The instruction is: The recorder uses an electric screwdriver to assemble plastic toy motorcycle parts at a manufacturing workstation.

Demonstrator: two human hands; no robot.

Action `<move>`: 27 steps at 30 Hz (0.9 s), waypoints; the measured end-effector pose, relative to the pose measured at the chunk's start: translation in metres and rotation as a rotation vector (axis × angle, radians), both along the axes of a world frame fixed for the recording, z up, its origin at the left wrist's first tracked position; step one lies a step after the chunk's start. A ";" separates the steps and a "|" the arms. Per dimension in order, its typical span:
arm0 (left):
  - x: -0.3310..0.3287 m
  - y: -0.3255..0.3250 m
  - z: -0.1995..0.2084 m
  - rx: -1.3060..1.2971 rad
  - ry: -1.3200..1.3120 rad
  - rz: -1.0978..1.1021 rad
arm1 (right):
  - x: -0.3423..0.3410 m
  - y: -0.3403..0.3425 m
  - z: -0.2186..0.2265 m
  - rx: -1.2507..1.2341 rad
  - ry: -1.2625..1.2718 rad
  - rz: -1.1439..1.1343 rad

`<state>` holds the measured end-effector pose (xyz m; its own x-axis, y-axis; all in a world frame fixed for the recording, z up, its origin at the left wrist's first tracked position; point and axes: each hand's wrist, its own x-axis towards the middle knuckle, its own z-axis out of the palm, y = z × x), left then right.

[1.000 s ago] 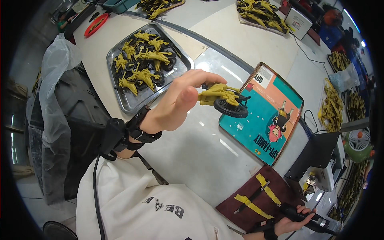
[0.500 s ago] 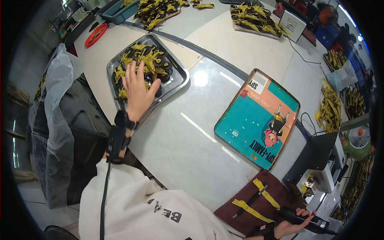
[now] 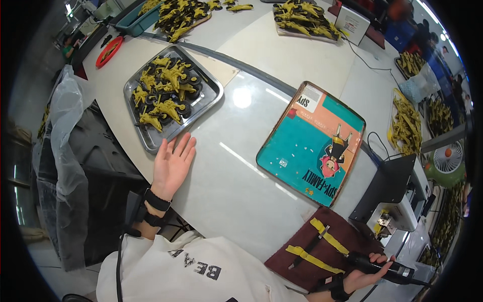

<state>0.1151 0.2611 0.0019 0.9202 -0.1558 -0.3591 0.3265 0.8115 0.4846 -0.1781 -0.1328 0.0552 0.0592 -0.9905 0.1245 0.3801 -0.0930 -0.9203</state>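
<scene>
My left hand (image 3: 173, 166) is open, palm turned up and fingers spread, beside the near edge of a metal tray (image 3: 209, 103). Nothing is in it. Several yellow-and-black toy motorcycles (image 3: 171, 75) with black wheels lie heaped in that tray. At the lower right, my right hand (image 3: 366, 277) is closed around a black cylindrical corded tool (image 3: 397, 272); its working end is hard to make out. Beside it, yellow strips (image 3: 314, 259) and a thin dark tool (image 3: 309, 246) lie on a dark red cloth (image 3: 287, 267).
A flat teal tray (image 3: 297, 146) with a cartoon picture lies mid-table. More toy motorcycles (image 3: 304, 20) are piled at the back. To the right are a black-and-white machine (image 3: 387, 196), yellow parts (image 3: 405, 123) and a green fan (image 3: 448, 161). A red dish (image 3: 109, 52) sits far left.
My left hand has come out of the metal tray toward me and turned palm up, empty. The right hand keeps its hold on the black tool. The whole view has shifted slightly.
</scene>
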 end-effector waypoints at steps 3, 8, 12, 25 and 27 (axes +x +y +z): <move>0.014 0.005 -0.001 -0.112 0.034 0.067 | -0.002 0.001 0.000 0.030 -0.010 -0.018; 0.022 0.013 0.021 -0.262 0.020 0.056 | 0.011 0.011 0.013 0.054 -0.053 -0.008; 0.034 0.033 0.014 -0.047 0.041 0.027 | 0.005 0.010 0.013 0.035 -0.099 0.070; 0.038 -0.004 0.085 -0.064 -0.315 0.239 | 0.000 0.011 0.020 0.103 -0.093 0.097; 0.043 -0.009 0.116 -0.168 -0.417 0.186 | -0.001 0.014 0.023 0.085 -0.092 0.080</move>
<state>0.1583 0.2525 0.1177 0.9981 0.0004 0.0620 -0.0253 0.9159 0.4006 -0.1795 -0.1186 0.0786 0.1302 -0.9903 0.0488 0.4667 0.0178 -0.8843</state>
